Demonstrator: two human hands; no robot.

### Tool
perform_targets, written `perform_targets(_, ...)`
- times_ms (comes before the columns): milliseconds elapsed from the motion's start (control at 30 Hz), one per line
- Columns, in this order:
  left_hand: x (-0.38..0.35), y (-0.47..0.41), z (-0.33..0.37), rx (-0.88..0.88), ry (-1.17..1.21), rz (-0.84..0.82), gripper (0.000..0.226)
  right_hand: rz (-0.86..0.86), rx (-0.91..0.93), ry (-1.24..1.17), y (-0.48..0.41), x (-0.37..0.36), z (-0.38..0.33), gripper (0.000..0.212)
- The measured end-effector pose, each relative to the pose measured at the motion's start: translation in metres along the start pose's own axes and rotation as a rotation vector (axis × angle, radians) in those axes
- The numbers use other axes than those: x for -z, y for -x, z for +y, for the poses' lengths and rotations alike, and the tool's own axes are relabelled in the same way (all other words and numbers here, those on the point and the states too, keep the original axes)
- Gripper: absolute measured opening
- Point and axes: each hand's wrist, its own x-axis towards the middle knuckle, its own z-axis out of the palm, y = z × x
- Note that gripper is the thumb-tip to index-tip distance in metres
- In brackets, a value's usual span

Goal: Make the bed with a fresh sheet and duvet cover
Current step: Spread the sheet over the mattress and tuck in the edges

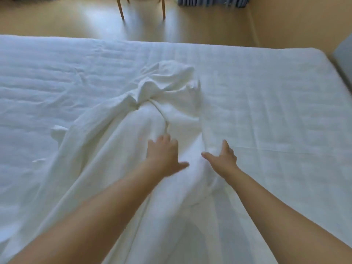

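My left hand [163, 156] flat, fingers spread, on the bunched sheet [144, 111] at frame centre; my right hand [222, 157] open, touching its right fold. Mattress [276, 96] uncovered at right; floor [76, 20] along top.

1. No text, label, brand, number or sign can be read anywhere in the view.
2. The bunched white sheet [171, 115] and the quilted mattress [266, 103] show only plain fabric, and the view is softly blurred.
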Motion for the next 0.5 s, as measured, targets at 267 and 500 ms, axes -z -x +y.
perform_targets(267,-0.133,0.102,0.016,0.337,0.571,-0.072,0.018,-0.133,-0.083,-0.171,0.015,-0.032,0.056,0.029)
perform_targets(500,-0.031,0.161,0.033,0.082,1.387,-0.244,0.047,-0.063,0.048,-1.429,0.095,0.043,0.025,0.019)
